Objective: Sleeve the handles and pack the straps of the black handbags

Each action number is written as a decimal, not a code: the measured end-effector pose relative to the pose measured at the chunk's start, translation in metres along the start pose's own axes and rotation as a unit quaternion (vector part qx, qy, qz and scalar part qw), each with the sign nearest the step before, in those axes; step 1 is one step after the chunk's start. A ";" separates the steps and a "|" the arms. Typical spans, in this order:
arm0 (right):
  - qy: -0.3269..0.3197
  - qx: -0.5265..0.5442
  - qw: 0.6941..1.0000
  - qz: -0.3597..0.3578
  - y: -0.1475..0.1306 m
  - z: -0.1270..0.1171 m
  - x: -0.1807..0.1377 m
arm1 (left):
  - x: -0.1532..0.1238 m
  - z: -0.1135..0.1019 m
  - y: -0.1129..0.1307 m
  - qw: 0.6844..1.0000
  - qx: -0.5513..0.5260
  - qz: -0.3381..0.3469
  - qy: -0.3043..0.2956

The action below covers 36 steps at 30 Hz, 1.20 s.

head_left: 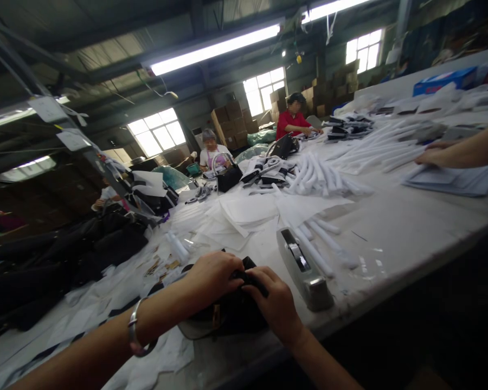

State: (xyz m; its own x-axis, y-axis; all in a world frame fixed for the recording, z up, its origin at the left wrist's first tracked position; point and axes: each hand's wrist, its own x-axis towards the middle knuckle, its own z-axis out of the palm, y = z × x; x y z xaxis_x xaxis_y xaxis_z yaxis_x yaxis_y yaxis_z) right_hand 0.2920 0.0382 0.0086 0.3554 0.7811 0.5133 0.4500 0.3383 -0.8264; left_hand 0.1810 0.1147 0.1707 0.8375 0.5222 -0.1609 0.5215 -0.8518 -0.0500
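A black bag (228, 317) lies on the white table (410, 233) close to me. Its top strap part (250, 277) is pinched between both my hands. My left hand (211, 276), with a silver bracelet on its wrist, is closed over the strap from the left. My right hand (274, 303) is closed on it from the right. The fingers hide most of what they grip. A grey tape dispenser (303, 268) stands just right of my right hand.
White paper sheets (244, 214) and white wrapped tubes (321, 176) cover the table's middle. A heap of black bags (65, 260) lies at left. Another person's hand (435, 155) rests on paper at right. Two people sit at the far end among boxes.
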 end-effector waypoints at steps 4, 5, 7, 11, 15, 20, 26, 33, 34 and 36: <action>0.002 0.003 1.000 -0.021 0.003 0.001 -0.001 | 0.007 0.001 0.014 0.999 0.032 0.009 -0.009; 0.000 0.004 1.000 -0.026 0.003 0.001 -0.002 | 0.009 0.003 0.016 1.000 0.021 0.013 -0.010; 0.000 0.006 0.999 -0.032 0.002 0.001 -0.002 | 0.012 0.008 0.019 1.000 -0.017 0.013 -0.006; 0.008 0.016 1.000 -0.014 0.002 0.002 0.001 | 0.019 0.012 0.013 0.996 -0.091 -0.020 -0.003; -0.007 0.036 0.999 -0.007 0.005 0.001 0.003 | 0.026 0.006 0.007 0.990 -0.118 -0.065 -0.032; -0.035 0.081 0.996 -0.012 0.009 0.000 0.007 | 0.033 0.005 0.006 0.980 -0.164 -0.063 -0.090; -0.068 0.111 0.992 0.004 0.013 -0.003 0.014 | 0.034 0.014 -0.008 0.952 -0.270 -0.100 -0.107; -0.019 0.115 0.993 0.003 0.014 0.004 0.014 | 0.032 0.021 0.003 0.973 -0.214 -0.062 -0.065; -0.017 0.112 0.994 0.005 0.014 0.004 0.013 | 0.031 0.022 0.004 0.975 -0.207 -0.058 -0.056; -0.020 0.101 0.995 0.009 0.013 0.003 0.012 | 0.027 0.023 0.004 0.977 -0.199 -0.059 -0.045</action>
State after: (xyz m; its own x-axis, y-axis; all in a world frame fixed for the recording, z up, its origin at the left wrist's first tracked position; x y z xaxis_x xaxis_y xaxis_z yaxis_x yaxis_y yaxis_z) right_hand 0.2996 0.0540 0.0033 0.3272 0.8073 0.4911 0.2675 0.4193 -0.8675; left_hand 0.2019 0.1244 0.1430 0.7590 0.5949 -0.2646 0.6511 -0.6925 0.3107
